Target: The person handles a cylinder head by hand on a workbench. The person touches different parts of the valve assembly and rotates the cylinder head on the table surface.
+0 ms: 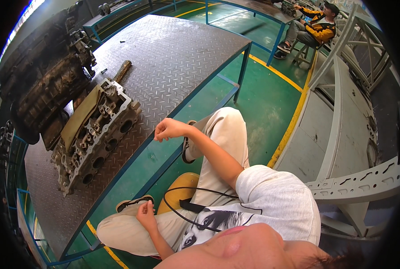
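Note:
A grey metal engine cylinder head [115, 130], with round ports along its side, lies tilted on the tread-plate table [173, 47]. A flat tan piece [81, 116] rests against it. My right hand [171, 129] is lifted near the table's edge, to the right of the cylinder head and apart from it. Its fingers curl in, and nothing shows in them. Above my bent leg, my left hand [146, 217] hangs with its fingers loosely bent and the thumb apart, holding nothing I can see.
A large dark engine [43, 76] stands behind the cylinder head. A wooden block [122, 71] and a small bolt [103, 71] lie near it. I sit on a yellow stool [180, 190]. White metal framing [339, 121] stands at the right. Another person [314, 27] sits at a far table.

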Tool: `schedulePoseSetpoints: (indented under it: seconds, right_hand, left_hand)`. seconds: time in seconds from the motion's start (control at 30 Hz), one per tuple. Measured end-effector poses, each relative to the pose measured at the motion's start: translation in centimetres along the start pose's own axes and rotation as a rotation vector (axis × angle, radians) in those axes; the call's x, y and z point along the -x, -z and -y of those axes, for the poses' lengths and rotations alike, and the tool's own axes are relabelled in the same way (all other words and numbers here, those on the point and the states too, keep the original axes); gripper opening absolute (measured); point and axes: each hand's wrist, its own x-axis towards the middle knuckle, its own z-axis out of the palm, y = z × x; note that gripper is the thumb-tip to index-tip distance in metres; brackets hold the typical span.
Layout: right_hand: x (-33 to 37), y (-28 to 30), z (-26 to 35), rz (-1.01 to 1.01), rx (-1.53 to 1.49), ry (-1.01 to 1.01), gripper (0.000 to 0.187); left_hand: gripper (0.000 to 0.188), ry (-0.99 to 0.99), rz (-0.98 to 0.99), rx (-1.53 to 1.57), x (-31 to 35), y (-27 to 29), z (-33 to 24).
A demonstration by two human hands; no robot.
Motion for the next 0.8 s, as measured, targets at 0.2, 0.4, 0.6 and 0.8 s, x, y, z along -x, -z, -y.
schedulePoseSetpoints:
  seconds: [0.2, 0.4, 0.6, 0.8]
  right_hand:
    - [0.0, -0.1, -0.1, 0.008, 0.008, 0.002, 0.019]
    - [-0.2, -0.2, -0.5, 0.007, 0.032, -0.011, 0.018]
    - [-0.5, -0.3, -1.1, 0.01, 0.046, 0.005, 0.018]
    - [-0.6, -0.3, -1.2, 0.019, 0.057, 0.002, 0.02]
  left_hand:
    - [0.019, 0.002, 0.009, -0.005, 0.1, -0.2, -0.2]
    - [0.018, 0.012, 0.016, -0.016, 0.3, -0.3, -0.5]
    - [0.017, 0.006, 0.024, -0.025, 0.3, -0.4, -0.5]
    - [0.017, 0.001, 0.035, -0.028, 0.2, -0.4, 0.0]
